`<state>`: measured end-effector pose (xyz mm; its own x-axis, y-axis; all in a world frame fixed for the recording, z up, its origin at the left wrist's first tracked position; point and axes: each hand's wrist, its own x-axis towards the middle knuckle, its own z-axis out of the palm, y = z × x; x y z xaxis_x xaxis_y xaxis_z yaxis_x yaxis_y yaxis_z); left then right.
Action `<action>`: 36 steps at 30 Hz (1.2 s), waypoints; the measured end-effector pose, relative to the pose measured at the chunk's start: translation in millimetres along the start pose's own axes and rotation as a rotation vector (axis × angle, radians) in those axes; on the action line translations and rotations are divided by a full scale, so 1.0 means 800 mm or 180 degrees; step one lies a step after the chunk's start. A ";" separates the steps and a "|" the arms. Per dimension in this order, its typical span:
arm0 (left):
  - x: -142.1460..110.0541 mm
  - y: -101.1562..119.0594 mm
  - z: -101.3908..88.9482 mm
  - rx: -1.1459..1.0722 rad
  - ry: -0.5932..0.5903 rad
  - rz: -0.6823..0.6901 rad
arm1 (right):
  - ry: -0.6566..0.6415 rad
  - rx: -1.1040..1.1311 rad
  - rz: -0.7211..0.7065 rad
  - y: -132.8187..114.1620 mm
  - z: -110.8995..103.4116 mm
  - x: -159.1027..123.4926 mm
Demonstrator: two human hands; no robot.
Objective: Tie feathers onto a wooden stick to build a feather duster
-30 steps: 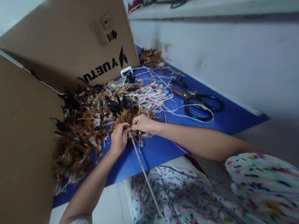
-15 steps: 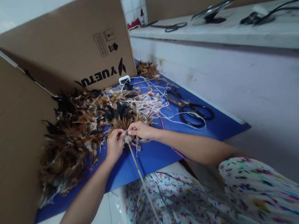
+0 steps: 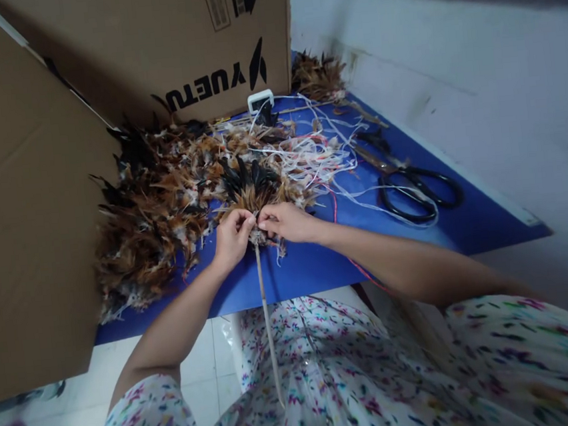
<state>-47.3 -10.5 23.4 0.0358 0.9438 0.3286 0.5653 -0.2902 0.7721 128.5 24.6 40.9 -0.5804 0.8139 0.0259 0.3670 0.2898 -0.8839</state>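
Fingers of left hand and right hand pinched, nearly meeting at base of feather tuft, far end of stick, above blue table; what they grip, I cannot tell. I judge step as fine feather fastening; next move calls for steady pinch.

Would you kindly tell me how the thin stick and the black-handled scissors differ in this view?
The stick is straight and pale, while the scissors have two black looped handles. The stick's far end meets the feather bundle at the left hand and right hand; the scissors lie off to the right, touched by neither. The stick reaches past the blue tabletop's near edge, while the scissors rest on the tabletop.
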 end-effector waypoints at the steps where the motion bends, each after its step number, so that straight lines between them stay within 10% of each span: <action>1: 0.000 0.001 0.000 0.0053 0.0001 0.0009 | 0.0000 -0.0064 -0.0020 -0.001 -0.001 -0.001; 14: 0.001 0.002 0.005 -0.0268 -0.0149 -0.0292 | -0.0097 -0.1305 -0.0273 -0.025 -0.015 -0.017; 36: 0.000 0.005 -0.002 0.0141 -0.0431 -0.0038 | 0.0472 -0.0784 -0.0804 -0.019 0.002 -0.008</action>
<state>-46.3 -11.6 27.4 0.1379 0.9607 0.2408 0.6022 -0.2744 0.7497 125.7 14.4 53.6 -0.5700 0.7602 0.3119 0.4001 0.5883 -0.7027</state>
